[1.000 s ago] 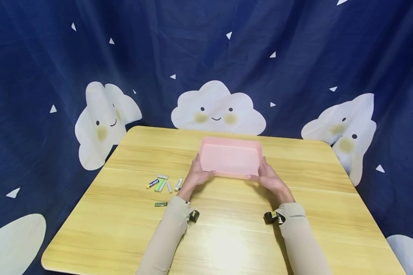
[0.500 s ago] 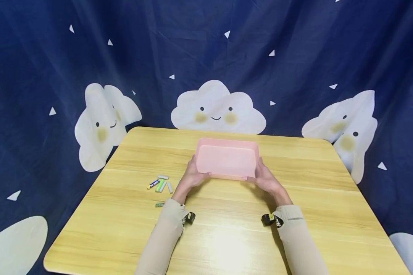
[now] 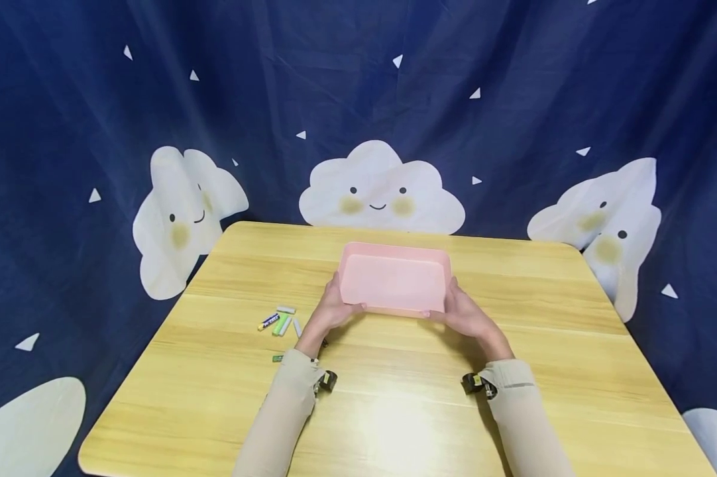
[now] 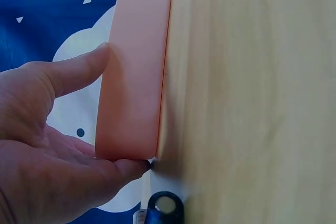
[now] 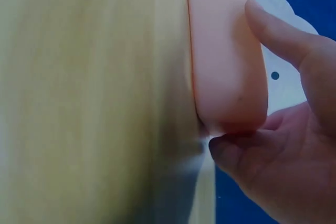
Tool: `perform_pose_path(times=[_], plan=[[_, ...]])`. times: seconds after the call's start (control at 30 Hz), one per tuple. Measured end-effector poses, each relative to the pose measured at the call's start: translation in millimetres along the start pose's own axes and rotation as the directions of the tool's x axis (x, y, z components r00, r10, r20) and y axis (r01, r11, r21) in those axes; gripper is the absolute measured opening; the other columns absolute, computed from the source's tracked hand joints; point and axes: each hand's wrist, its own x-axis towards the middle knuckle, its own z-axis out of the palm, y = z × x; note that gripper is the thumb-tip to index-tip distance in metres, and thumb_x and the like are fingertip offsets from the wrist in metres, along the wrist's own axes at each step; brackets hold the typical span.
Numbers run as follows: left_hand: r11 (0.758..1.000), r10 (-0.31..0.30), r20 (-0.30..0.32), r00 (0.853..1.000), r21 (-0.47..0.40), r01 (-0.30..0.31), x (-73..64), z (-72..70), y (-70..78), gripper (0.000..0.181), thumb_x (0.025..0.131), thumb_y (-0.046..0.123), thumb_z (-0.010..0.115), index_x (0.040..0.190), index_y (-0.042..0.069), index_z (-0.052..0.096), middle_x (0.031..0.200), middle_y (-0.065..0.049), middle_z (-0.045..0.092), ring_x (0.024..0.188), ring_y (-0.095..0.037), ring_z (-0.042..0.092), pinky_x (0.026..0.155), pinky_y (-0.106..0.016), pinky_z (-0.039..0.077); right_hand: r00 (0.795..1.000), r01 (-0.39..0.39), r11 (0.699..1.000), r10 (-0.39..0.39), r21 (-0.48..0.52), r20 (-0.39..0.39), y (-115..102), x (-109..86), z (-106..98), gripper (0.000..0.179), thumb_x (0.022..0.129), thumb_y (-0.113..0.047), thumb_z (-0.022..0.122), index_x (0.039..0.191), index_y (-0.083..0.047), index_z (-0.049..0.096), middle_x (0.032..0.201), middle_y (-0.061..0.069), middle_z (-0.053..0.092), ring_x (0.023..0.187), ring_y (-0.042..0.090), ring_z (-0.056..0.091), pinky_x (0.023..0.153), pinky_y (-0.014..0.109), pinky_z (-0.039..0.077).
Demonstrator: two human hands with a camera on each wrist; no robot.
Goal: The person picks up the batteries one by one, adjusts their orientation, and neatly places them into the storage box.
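Observation:
A shallow pink rectangular tray with nothing in it sits toward the back of the wooden table in the head view. My left hand grips its left end, thumb on the near wall and fingers along the side. At the opposite end, my right hand grips it the same way. In the left wrist view, the left thumb presses the pink wall while fingers lie against the corner. The right wrist view has the right thumb on the wall and fingertips right at the tray's lower corner.
Left of the left hand, several small batteries lie loosely grouped on the table, among them a blue-and-yellow battery and a green battery. Another green one is partly hidden by the left sleeve. A dark blue cloud-print curtain hangs behind the table.
Over the last second both hands have shifted the tray slightly left and nearer. The left forearm now covers a few batteries that showed before. Both grips stay the same.

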Motion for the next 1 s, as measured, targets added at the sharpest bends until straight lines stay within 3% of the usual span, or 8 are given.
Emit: perform_pose_path(times=[0.1, 0.23, 0.4, 0.5, 0.67, 1.0], plan=[[1.000, -0.003, 0.001, 1.000, 0.005, 0.003, -0.9, 0.3, 0.5, 0.115, 0.085, 0.014, 0.082, 0.166, 0.004, 0.001, 0.170, -0.026, 0.013, 0.156, -0.048, 0.020, 0.126, -0.061, 0.019, 1.000, -0.006, 0.987, 0.008, -0.159, 0.012, -1.3, -2.2, -3.7, 0.124, 0.091, -0.042, 0.078, 0.158, 0.013, -0.011, 0.167, 0.035, -0.009, 0.158, 0.050, -0.006, 0.127, 0.063, 0.000], [1.000, -0.004, 0.005, 1.000, 0.015, 0.004, -1.2, 0.2, 0.8, 0.115, 0.085, 0.016, 0.082, 0.166, 0.003, 0.001, 0.170, -0.026, 0.013, 0.156, -0.048, 0.021, 0.125, -0.062, 0.020, 1.000, -0.020, 0.933, 0.022, -0.359, 0.004, -3.8, -3.7, -7.5, 0.125, 0.090, -0.056, 0.072, 0.158, 0.016, -0.003, 0.166, 0.037, -0.011, 0.156, 0.054, -0.010, 0.126, 0.066, 0.000], [1.000, -0.007, 0.009, 1.000, 0.025, 0.007, -1.4, -0.6, 0.4, 0.115, 0.085, 0.017, 0.082, 0.166, 0.003, 0.001, 0.171, -0.025, 0.013, 0.156, -0.048, 0.021, 0.125, -0.062, 0.021, 1.000, -0.021, 0.868, 0.014, -0.495, -0.017, -3.9, -3.1, -8.8, 0.123, 0.090, -0.063, 0.067, 0.158, 0.017, 0.003, 0.167, 0.036, -0.008, 0.156, 0.056, -0.006, 0.125, 0.068, 0.005], [0.999, -0.013, 0.014, 1.000, 0.033, 0.012, -0.5, -1.7, -0.1, 0.116, 0.086, 0.018, 0.082, 0.166, 0.003, 0.000, 0.171, -0.025, 0.012, 0.157, -0.047, 0.020, 0.126, -0.060, 0.019, 1.000, -0.029, 0.842, 0.025, -0.538, -0.015, -3.9, -2.4, -8.2, 0.122, 0.091, -0.068, 0.062, 0.160, 0.014, 0.002, 0.169, 0.032, -0.009, 0.157, 0.053, -0.006, 0.126, 0.068, 0.005], [0.999, -0.023, 0.014, 1.000, 0.044, 0.023, 0.4, -3.5, 1.1, 0.116, 0.086, 0.020, 0.082, 0.166, 0.004, -0.001, 0.171, -0.025, 0.011, 0.157, -0.047, 0.019, 0.127, -0.058, 0.017, 0.999, -0.029, 0.833, 0.040, -0.553, 0.008, -6.6, -3.2, -6.8, 0.121, 0.094, -0.073, 0.053, 0.161, 0.011, -0.003, 0.169, 0.031, -0.011, 0.158, 0.050, -0.007, 0.125, 0.068, 0.004], [0.997, -0.050, 0.021, 0.999, 0.054, 0.049, -2.7, -2.1, 1.2, 0.113, 0.088, 0.020, 0.080, 0.166, 0.005, -0.001, 0.172, -0.023, 0.011, 0.158, -0.044, 0.018, 0.128, -0.057, 0.017, 0.998, -0.060, 0.808, 0.067, -0.586, -0.009, -8.9, -7.0, -5.7, 0.121, 0.094, -0.073, 0.051, 0.160, 0.013, -0.002, 0.169, 0.033, -0.010, 0.158, 0.050, -0.007, 0.126, 0.068, 0.003]])
